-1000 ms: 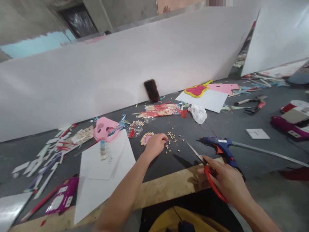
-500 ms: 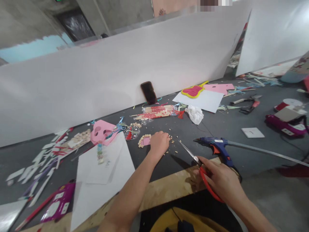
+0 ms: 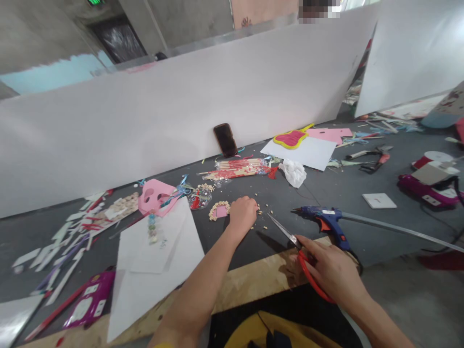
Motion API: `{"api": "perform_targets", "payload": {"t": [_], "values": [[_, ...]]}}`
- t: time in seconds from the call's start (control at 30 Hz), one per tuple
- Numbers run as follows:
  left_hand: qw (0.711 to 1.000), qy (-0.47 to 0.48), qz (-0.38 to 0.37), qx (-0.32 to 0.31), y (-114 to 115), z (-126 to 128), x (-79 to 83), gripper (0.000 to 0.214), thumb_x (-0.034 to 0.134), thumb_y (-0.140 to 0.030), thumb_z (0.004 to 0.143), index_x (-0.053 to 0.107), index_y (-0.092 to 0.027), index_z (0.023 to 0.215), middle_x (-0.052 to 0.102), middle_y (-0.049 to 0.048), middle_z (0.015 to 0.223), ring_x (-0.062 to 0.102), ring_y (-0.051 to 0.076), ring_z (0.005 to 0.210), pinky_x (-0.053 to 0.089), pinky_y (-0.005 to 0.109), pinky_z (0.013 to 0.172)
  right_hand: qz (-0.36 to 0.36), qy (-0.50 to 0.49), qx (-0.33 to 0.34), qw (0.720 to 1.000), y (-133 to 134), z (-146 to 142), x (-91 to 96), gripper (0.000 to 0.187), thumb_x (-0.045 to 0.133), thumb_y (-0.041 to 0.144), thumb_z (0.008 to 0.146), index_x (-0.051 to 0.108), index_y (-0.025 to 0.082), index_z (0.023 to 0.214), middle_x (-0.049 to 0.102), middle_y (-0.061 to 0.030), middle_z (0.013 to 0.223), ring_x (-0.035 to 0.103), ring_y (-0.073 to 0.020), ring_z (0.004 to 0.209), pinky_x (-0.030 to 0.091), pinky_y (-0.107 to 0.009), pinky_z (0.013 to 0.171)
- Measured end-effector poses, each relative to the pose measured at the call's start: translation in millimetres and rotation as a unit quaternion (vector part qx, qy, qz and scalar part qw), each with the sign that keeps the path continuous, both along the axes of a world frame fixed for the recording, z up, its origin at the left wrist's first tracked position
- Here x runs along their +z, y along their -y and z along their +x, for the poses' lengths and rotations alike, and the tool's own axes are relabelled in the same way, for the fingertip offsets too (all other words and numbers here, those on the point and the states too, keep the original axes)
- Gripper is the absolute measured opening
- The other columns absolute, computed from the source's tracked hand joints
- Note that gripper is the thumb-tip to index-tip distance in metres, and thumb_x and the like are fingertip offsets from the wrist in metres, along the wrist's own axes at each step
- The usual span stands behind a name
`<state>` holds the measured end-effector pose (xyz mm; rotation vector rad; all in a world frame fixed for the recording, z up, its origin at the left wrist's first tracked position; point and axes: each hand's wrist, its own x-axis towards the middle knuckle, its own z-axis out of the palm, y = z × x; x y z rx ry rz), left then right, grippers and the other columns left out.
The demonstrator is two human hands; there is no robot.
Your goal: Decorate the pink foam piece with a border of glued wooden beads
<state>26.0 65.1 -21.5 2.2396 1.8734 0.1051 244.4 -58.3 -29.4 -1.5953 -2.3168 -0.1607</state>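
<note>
Pink card [image 3: 221, 211]: on the head view, my only feed, I find it on the dark desk [image 3: 333, 188], just below centre towards 7 o'clock. Pale pieces [image 3: 211, 212] line its left and upper edges, while its middle shows bare pink. I judge the edging partly done; the right side is obscured by my left hand [image 3: 243, 212], so I can't confirm it. Loose pieces [image 3: 266, 227] lie scattered at that hand's 3 to 5 o'clock, not placed on the card.

My left forearm slants in from 7 o'clock, the back of the hand up and the fingers curled down over the desk; I can't tell whether they pinch a piece. My right hand [image 3: 331, 265], at 4 o'clock, is wrapped round the scissors [image 3: 284, 230], tips aimed towards 10 or 11 o'clock, near the glue gun [image 3: 337, 224].
</note>
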Motion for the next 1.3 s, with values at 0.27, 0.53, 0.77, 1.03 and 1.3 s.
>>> {"api": "perform_targets", "payload": {"t": [0.27,0.53,0.77,1.03,1.3], "values": [[0.994,0.107,-0.009,0.018,2,-3,1.3,0.011,0.059,-0.022,0.081,0.070,-0.022,0.077,0.067,0.0049,0.089,0.062,0.021,0.091,0.044,0.032,0.083,0.006,-0.009,0.011,1.000,0,0,1.9,0.035,0.050,0.042,0.086,0.068,0.019,0.106,0.073,-0.0043,0.071,0.065,-0.0193,0.055,0.044,-0.029,0.049],[0.939,0.337,0.005,0.074,43,-21,18.0,0.014,0.056,-0.027,0.084,0.066,-0.018,0.086,0.066,0.0015,0.081,0.058,0.013,0.069,0.046,0.024,0.067,-0.026,-0.086,-0.003,0.996,0,-2,5.3,0.036,0.050,0.044,0.087,0.063,0.022,0.112,0.071,-0.0027,0.072,0.065,-0.0171,0.060,0.046,-0.026,0.053],[0.879,0.467,-0.012,0.099,74,-22,21.3,0.020,0.055,-0.035,0.084,0.064,-0.018,0.085,0.061,-0.0007,0.071,0.054,0.012,0.064,0.045,0.022,0.060,-0.049,-0.085,0.066,0.993,-3,-21,13.1,0.047,0.058,0.049,0.082,0.057,0.021,0.120,0.071,-0.0075,0.092,0.067,-0.0211,0.079,0.046,-0.032,0.067],[0.872,0.483,-0.016,0.079,82,-30,27.1,0.015,0.055,-0.032,0.083,0.063,-0.019,0.081,0.058,-0.0013,0.071,0.050,0.012,0.064,0.041,0.022,0.061,-0.012,-0.048,0.095,0.994,-1,-21,15.1,0.041,0.056,0.047,0.085,0.061,0.020,0.116,0.071,-0.0070,0.087,0.066,-0.0197,0.075,0.042,-0.031,0.066],[0.905,0.424,0.032,-0.005,84,-38,25.8,0.015,0.053,-0.029,0.087,0.063,-0.020,0.080,0.062,0.0003,0.081,0.055,0.013,0.075,0.042,0.022,0.069,0.014,-0.025,0.109,0.994,0,-21,19.5,0.033,0.054,0.037,0.087,0.063,0.019,0.113,0.073,-0.0055,0.085,0.066,-0.0176,0.067,0.041,-0.031,0.064]]}}
